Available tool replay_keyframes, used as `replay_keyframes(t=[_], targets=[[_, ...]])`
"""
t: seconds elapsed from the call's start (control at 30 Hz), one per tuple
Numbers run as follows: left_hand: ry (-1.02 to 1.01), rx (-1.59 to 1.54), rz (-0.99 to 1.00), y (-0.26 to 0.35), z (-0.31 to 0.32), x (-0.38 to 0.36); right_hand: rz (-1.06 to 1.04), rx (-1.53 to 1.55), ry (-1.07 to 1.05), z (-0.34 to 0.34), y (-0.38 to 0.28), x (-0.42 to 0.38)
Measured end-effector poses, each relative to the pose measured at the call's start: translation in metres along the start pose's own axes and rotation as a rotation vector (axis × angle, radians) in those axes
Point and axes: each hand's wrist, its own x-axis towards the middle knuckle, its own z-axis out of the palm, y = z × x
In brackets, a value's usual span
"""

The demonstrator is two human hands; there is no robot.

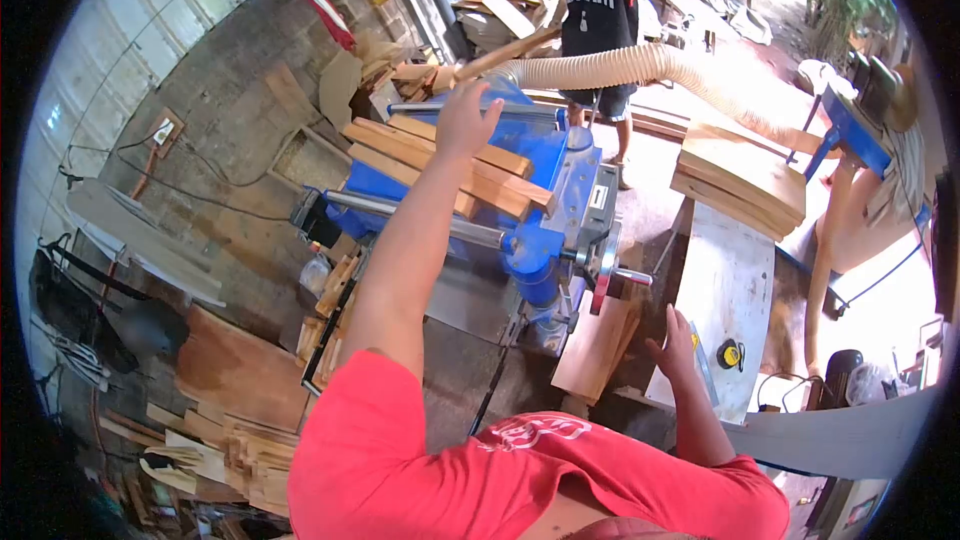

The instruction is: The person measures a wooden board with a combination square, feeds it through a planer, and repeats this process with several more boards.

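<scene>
My left hand point(467, 123) is stretched out over a blue thickness planer point(537, 250), its fingers apart. Below it, several wooden strips point(497, 183) lie stacked on top of the machine. My right hand point(678, 348) is raised at the left edge of a pale worktable point(735, 285), thumb and fingers spread. Close by on that table lie a yellow-and-black tape measure point(731, 354) and a thin metal rule or strip point(703, 365). The planer's handwheel point(606, 275), with a red part, lies between my two hands.
A person point(597, 15) in a black shirt stands behind the planer near a ribbed dust hose point(620, 65). Stacked thick boards point(740, 175) rest at the worktable's far end. A board point(597, 345) lies beside the planer. Scrap wood point(240, 460) piles up at lower left.
</scene>
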Motion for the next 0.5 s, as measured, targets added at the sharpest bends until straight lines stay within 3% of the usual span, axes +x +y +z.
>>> replay_keyframes(t=[0.43, 0.5], targets=[[0.106, 0.571, 0.081, -0.053, -0.025, 0.076, 0.103, 0.038, -0.048, -0.006, 0.028, 0.006], [0.175, 0.662, 0.242, -0.055, -0.027, 0.090, 0.096, 0.039, -0.051, -0.007, 0.023, 0.009]])
